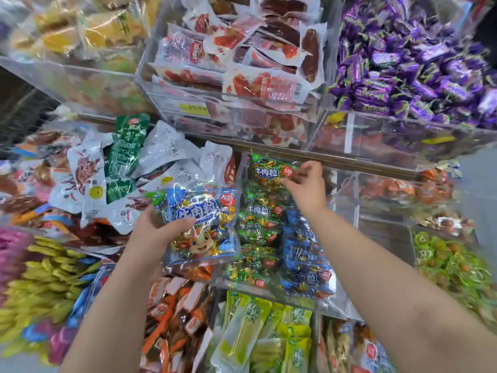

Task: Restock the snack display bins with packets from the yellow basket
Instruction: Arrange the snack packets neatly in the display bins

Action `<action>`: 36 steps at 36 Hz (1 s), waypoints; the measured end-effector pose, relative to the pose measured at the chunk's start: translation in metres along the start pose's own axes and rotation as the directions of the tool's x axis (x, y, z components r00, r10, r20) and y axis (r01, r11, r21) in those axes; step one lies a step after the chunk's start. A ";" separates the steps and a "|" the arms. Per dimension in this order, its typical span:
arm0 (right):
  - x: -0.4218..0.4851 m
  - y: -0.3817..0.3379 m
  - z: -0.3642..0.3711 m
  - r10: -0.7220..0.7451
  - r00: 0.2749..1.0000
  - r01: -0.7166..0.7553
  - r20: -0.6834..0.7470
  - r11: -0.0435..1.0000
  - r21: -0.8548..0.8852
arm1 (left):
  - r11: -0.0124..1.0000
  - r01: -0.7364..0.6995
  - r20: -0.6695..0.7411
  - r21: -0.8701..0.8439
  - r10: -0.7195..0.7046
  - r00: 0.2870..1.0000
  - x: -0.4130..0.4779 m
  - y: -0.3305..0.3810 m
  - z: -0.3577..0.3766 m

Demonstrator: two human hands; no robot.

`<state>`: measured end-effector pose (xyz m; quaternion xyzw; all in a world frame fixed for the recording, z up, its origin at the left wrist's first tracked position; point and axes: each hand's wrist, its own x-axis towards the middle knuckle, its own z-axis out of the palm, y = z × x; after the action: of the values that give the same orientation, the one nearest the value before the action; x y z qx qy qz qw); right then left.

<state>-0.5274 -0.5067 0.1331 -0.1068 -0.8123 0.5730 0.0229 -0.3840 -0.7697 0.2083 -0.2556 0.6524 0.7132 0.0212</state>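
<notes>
Blue packet (204,227) centre frame, our left hand (158,230) gripping its left edge, thumb across the front, our right hand (306,184) up and to the right, pinching a green packet (271,170) atop the clear bin (336,310).

blue cartoon-ox packet (203,227) | green-gold packet (271,170) | purple candies (403,63)

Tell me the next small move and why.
Probably the right hand should seat the green packet it pinches at the back of the green row and let go; the left hand holds a blue packet waiting for the blue row.
</notes>
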 end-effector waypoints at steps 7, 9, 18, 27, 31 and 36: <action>-0.016 0.023 0.025 0.124 0.969 -0.124 -0.213 0.992 0.013 | 1.000 0.007 0.077 -0.008 -0.007 0.997 -0.004 0.002 0.005; -0.015 0.023 0.027 0.147 0.975 -0.154 -0.166 0.988 -0.030 | 1.000 0.000 0.082 0.002 0.000 0.997 -0.003 0.001 0.004; -0.025 0.007 0.000 0.153 0.983 -0.162 -0.101 0.982 -0.097 | 1.000 0.011 0.112 -0.026 -0.008 0.994 -0.005 0.002 0.004; -0.120 -0.036 -0.011 0.135 0.868 -0.278 0.478 0.929 0.242 | 0.995 0.025 0.184 -0.096 -0.007 0.983 -0.009 -0.001 0.025; -0.136 -0.031 -0.008 0.159 0.882 -0.242 0.443 0.961 0.136 | 0.999 -0.039 0.211 -0.001 0.038 0.977 -0.010 -0.006 0.044; -0.123 -0.028 -0.046 0.145 0.948 -0.187 0.285 0.974 0.127 | 0.995 -0.056 0.095 0.084 0.048 0.994 -0.010 -0.009 0.053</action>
<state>-0.4036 -0.4974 0.1853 -0.0925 -0.7495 0.6426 -0.1299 -0.3895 -0.7157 0.2047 -0.2036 0.6874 0.6957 0.0440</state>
